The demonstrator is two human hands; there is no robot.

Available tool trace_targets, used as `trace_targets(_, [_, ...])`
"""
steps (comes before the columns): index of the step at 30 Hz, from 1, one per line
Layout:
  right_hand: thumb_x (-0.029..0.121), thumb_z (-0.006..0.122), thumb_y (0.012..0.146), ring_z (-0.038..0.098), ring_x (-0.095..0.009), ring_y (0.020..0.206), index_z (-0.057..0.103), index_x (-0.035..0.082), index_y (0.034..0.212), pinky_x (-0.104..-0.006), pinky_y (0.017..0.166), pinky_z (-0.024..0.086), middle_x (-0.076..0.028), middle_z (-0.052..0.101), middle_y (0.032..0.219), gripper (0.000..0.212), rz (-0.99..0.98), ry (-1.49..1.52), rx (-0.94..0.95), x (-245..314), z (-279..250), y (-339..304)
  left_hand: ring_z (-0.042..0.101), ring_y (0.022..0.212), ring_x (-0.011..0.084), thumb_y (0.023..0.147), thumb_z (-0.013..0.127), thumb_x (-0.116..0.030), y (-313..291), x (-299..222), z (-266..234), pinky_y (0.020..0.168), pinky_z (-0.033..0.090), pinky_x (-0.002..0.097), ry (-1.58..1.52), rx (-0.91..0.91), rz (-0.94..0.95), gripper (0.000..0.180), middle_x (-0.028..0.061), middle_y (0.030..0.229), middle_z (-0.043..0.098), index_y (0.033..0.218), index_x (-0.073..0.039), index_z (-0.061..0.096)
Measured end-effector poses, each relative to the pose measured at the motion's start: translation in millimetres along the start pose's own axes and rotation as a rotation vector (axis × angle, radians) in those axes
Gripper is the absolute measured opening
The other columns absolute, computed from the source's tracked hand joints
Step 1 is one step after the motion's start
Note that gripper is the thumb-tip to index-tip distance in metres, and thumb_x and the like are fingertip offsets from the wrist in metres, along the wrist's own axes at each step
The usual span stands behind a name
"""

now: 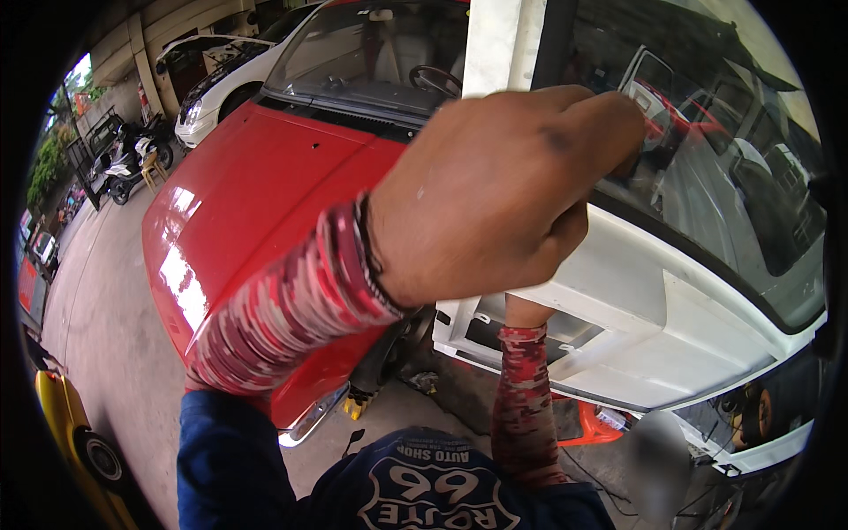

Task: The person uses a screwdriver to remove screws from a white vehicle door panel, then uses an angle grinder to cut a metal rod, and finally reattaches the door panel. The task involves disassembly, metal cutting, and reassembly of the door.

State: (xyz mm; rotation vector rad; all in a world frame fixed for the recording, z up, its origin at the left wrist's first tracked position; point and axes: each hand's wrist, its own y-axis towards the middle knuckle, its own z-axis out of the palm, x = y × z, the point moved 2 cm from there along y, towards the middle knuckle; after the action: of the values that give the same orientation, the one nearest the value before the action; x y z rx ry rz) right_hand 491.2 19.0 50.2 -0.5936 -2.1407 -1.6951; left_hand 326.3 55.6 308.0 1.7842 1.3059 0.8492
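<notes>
My left hand is raised large in front of the view, back toward me, its fingers curled tightly. What is inside the curled fingers, if anything, is hidden. Behind it stands a white vehicle door or tailgate panel with a large window above. Of my right hand, only the wrist shows, at a cut-out opening in the white panel; the left hand covers its fingers. Both forearms wear red camouflage-patterned sleeves.
A red car stands close on the left, bonnet down. A white post rises behind my left hand. A red-orange object and cables lie on the floor below the panel. Farther left are a scooter and a yellow vehicle.
</notes>
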Motion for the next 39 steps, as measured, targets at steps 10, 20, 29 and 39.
trace_targets(10, [0.023, 0.075, 0.086, 0.066, -0.038, 0.11, 0.071, 0.005, 0.119, -0.0487, 0.1, 0.049, -0.016, 0.071, 0.119, 0.037, 0.075, 0.057, -0.016, 5.2, -4.9, -4.3, 0.062, 0.076, 0.0236, 0.086, 0.059, 0.001, -45.6, 3.3, 20.4, 0.069, 0.053, 0.0349, -0.441, -0.359, 0.108, 0.019, 0.0153, 0.085, 0.065, 0.104, 0.005, 0.056])
trace_targets(20, [0.024, 0.073, 0.088, 0.065, -0.04, 0.109, 0.073, 0.006, 0.116, -0.05, 0.099, 0.049, -0.017, 0.071, 0.117, 0.033, -0.11, -0.155, -0.004, -3.9, -4.7, -12.7, 0.05, 0.064, 0.0146, 0.101, 0.047, -0.023, -70.6, 19.2, 26.6, 0.061, 0.049, 0.033, -1.076, -0.855, -0.358, 0.038, 0.003, 0.074, 0.045, 0.127, 0.004, 0.053])
trace_targets(29, [0.026, 0.072, 0.088, 0.065, -0.041, 0.109, 0.073, 0.006, 0.116, -0.0514, 0.1, 0.048, -0.017, 0.071, 0.116, 0.035, -0.052, -0.06, 0.026, -2.4, -7.4, -8.6, 0.048, 0.059, 0.0161, 0.108, 0.037, -0.033, -75.1, -0.1, 19.8, 0.058, 0.044, 0.0366, -0.884, -0.746, -0.162, 0.038, 0.0015, 0.071, 0.043, 0.11, 0.0, 0.057])
trace_targets(39, [0.028, 0.075, 0.085, 0.065, -0.039, 0.111, 0.073, 0.007, 0.118, -0.0501, 0.101, 0.048, -0.016, 0.071, 0.119, 0.039, -0.065, -0.081, 0.045, -3.3, -10.7, -4.4, 0.047, 0.054, 0.0145, 0.105, 0.048, -0.03, -75.6, 6.2, 34.7, 0.055, 0.049, 0.0359, -0.92, -0.9, -0.197, 0.033, 0.0027, 0.064, 0.044, 0.103, 0.002, 0.057])
